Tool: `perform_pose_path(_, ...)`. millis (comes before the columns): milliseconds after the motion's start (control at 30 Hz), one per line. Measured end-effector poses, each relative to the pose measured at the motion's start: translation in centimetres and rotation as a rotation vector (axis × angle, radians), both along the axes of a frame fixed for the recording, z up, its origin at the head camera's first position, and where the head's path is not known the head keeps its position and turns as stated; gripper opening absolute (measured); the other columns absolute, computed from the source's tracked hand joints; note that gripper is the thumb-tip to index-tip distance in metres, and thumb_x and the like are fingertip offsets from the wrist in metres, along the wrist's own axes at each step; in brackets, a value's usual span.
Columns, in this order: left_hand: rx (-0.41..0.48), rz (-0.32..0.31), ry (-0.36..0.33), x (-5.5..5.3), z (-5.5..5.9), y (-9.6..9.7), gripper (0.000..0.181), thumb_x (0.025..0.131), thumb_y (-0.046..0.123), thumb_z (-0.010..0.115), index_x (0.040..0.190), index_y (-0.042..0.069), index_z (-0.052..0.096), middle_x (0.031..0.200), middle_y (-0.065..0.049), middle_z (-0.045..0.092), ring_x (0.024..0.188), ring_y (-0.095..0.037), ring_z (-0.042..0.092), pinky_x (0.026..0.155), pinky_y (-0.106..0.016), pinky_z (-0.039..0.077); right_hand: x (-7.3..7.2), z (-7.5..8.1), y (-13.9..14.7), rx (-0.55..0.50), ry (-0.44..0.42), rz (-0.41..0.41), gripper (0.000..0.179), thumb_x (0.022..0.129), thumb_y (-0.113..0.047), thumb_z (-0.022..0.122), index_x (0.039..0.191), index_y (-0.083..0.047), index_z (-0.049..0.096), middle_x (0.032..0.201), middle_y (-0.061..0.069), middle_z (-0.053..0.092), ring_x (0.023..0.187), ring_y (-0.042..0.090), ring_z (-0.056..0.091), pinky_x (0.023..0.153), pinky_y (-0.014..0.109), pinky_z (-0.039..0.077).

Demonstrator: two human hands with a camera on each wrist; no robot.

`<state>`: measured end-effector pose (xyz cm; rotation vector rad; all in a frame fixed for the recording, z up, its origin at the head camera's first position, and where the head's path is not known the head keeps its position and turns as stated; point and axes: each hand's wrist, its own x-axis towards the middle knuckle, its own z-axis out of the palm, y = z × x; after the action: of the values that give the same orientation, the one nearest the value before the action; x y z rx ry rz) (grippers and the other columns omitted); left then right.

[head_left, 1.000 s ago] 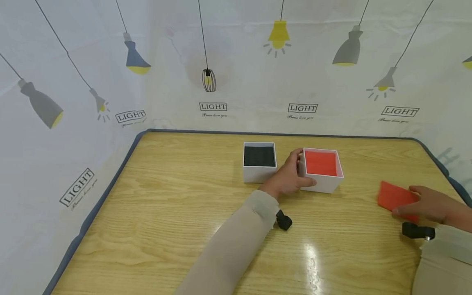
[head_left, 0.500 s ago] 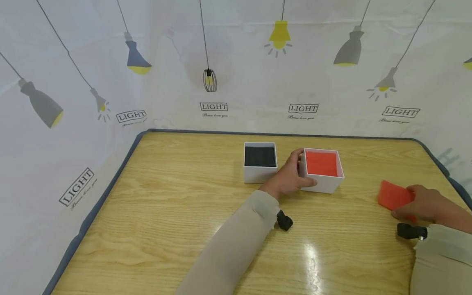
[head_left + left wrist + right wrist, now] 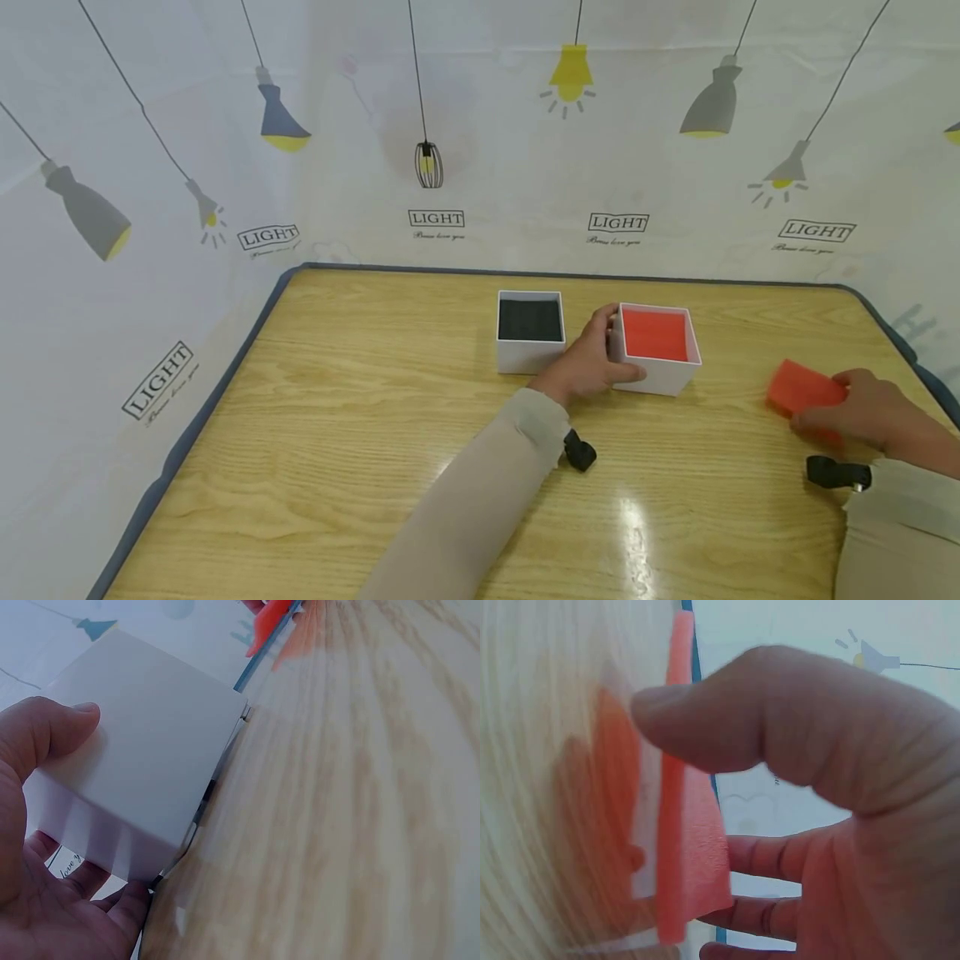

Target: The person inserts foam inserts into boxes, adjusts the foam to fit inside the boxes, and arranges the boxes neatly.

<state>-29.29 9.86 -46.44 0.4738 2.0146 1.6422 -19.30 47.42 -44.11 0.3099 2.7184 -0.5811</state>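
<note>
My left hand [image 3: 588, 358] grips the left side of a small white square box [image 3: 660, 375], thumb on its front wall and fingers behind. A flat red square piece [image 3: 655, 335] lies inside that box. In the left wrist view the box [image 3: 150, 727] shows its plain white wall, with the thumb across it. To the right, my right hand [image 3: 862, 410] holds a flat, slightly thick red pad [image 3: 802, 390] low over the table. In the right wrist view the pad [image 3: 673, 840] is pinched by its edges between thumb and fingers; its exact material is unclear.
A second white box [image 3: 528, 357], with a black flat square [image 3: 529, 320] inside, stands just left of my left hand. The wood-grain table [image 3: 337, 433] has a dark blue edge [image 3: 450, 268]. Behind it hangs a white lamp-patterned sheet [image 3: 495, 167].
My right hand has shifted slightly left with the red pad, which now tilts a little differently and sits slightly higher in view. My left hand and both boxes have stayed put.
</note>
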Motion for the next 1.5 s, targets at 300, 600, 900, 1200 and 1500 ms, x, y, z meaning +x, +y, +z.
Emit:
perform_pose_path(300,-0.019,0.004,0.003,0.0,0.1,0.1,0.104,0.088,0.016,0.087,0.166,0.030,0.020,0.154,0.005,0.043,0.129,-0.012,0.047,0.113,-0.036,0.043,0.0,0.6,-0.7,-0.018,0.070,-0.030,0.100,0.089,-0.040,0.079,0.133,0.035,0.027,0.115,0.050,0.047,0.088,0.048,0.057,0.062,0.039,0.052)
perform_pose_path(600,-0.016,0.003,0.003,0.0,0.0,0.0,0.104,0.088,0.015,0.087,0.166,0.028,0.020,0.154,0.004,0.043,0.127,-0.012,0.047,0.112,-0.035,0.043,-0.2,1.2,-1.9,-0.063,0.158,-0.036,0.091,0.098,-0.036,0.067,0.141,0.032,0.025,0.125,0.050,0.043,0.095,0.052,0.056,0.065,0.042,0.053)
perform_pose_path(900,-0.010,0.005,-0.006,0.0,0.0,0.0,0.103,0.088,0.015,0.087,0.165,0.030,0.020,0.151,0.004,0.045,0.127,-0.012,0.047,0.112,-0.035,0.043,-0.6,1.7,-3.2,-0.074,0.283,-0.034,0.093,0.099,-0.034,0.069,0.150,0.027,0.022,0.138,0.049,0.037,0.105,0.057,0.048,0.074,0.057,0.052)
perform_pose_path(1200,-0.013,0.002,0.003,0.0,-0.1,0.0,0.104,0.087,0.015,0.087,0.166,0.028,0.019,0.151,0.004,0.045,0.127,-0.012,0.048,0.114,-0.036,0.042,-0.9,2.1,-4.7,-0.094,0.341,-0.053,0.093,0.099,-0.036,0.071,0.156,0.020,0.023,0.141,0.045,0.038,0.110,0.055,0.045,0.073,0.049,0.052)
perform_pose_path(1500,-0.015,0.003,0.007,0.0,-0.1,0.0,0.103,0.088,0.016,0.086,0.166,0.029,0.020,0.151,0.004,0.045,0.128,-0.012,0.048,0.114,-0.035,0.042,-1.2,2.8,-6.6,-0.140,0.410,-0.053,0.090,0.101,-0.034,0.069,0.158,0.017,0.022,0.147,0.046,0.035,0.125,0.061,0.039,0.091,0.072,0.044)
